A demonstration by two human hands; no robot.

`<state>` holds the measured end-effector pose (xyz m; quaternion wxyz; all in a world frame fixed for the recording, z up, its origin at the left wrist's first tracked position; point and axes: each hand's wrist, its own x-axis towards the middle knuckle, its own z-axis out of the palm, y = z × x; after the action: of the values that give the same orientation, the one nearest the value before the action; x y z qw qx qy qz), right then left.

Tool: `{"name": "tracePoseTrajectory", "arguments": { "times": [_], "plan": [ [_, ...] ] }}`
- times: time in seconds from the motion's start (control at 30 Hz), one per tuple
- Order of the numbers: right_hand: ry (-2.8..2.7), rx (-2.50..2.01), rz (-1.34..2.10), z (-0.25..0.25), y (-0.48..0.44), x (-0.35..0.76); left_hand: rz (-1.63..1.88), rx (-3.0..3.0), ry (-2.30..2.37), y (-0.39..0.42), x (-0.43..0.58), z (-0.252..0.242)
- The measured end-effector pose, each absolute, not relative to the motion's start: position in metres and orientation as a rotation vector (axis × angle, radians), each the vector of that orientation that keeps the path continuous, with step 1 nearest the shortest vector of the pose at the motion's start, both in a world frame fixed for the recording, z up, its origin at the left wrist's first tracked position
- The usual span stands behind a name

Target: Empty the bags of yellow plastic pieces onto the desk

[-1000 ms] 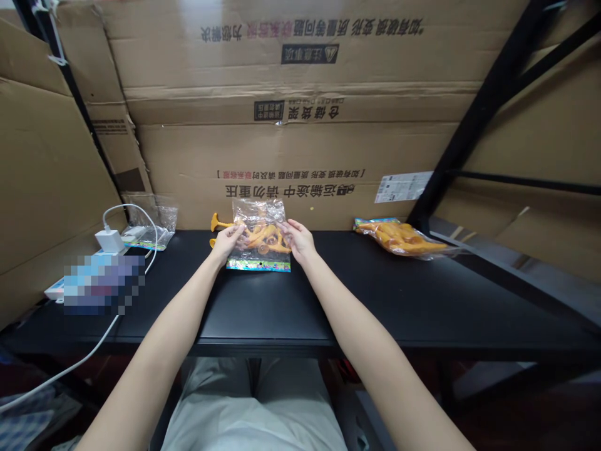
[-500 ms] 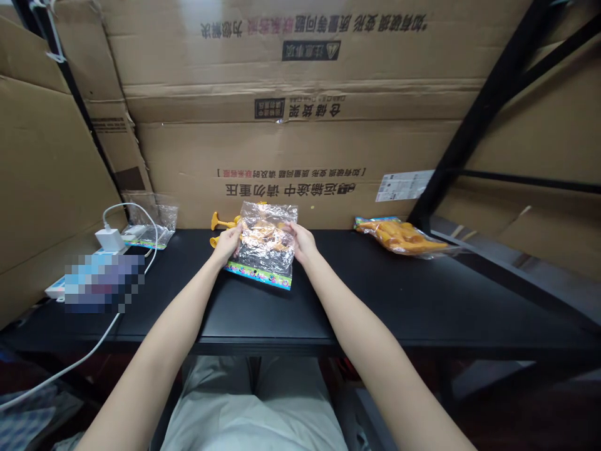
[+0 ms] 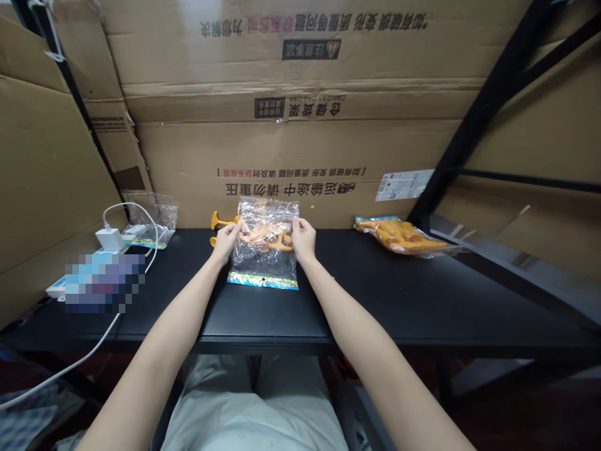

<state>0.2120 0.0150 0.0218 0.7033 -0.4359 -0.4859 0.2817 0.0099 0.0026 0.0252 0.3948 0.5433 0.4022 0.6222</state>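
The left hand (image 3: 226, 242) and right hand (image 3: 303, 240) pinch the sides of a crinkled transparent bag (image 3: 263, 264) over the black surface (image 3: 370, 294); orange pieces (image 3: 282, 243) show through, whether inside or behind is unclear.

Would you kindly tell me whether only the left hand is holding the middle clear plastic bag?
No, the left hand and right hand hold opposite sides of the clear plastic bag.

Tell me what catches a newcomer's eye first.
Probably the crinkled clear plastic bag held between the bare left hand and right hand at centre, with orange plastic-looking pieces showing through it and beside the left hand. Next, the clear bag of orange pieces at right on the black tabletop, then the brown cardboard sheet behind, with upside-down lettering.
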Motion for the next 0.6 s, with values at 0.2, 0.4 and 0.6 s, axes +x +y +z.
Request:
{"name": "tracePoseTrajectory", "arguments": {
  "times": [0.2, 0.4, 0.6],
  "plan": [
    [-1.075, -0.985, 0.675, 0.0215, 0.0163, 0.2111, 1.666, 1.363, 1.108, 0.001, 0.0124, 0.0242],
    [-1.088, -1.013, 0.763, 0.0252, 0.0119, 0.2129, 1.68, 1.314, 1.083, 0.0049, 0.0096, 0.0252],
    [-1.148, -0.973, 0.787, 0.0239, 0.0092, 0.2115, 1.729, 1.251, 1.11, 0.0075, 0.0083, 0.0267]
  ]
}}
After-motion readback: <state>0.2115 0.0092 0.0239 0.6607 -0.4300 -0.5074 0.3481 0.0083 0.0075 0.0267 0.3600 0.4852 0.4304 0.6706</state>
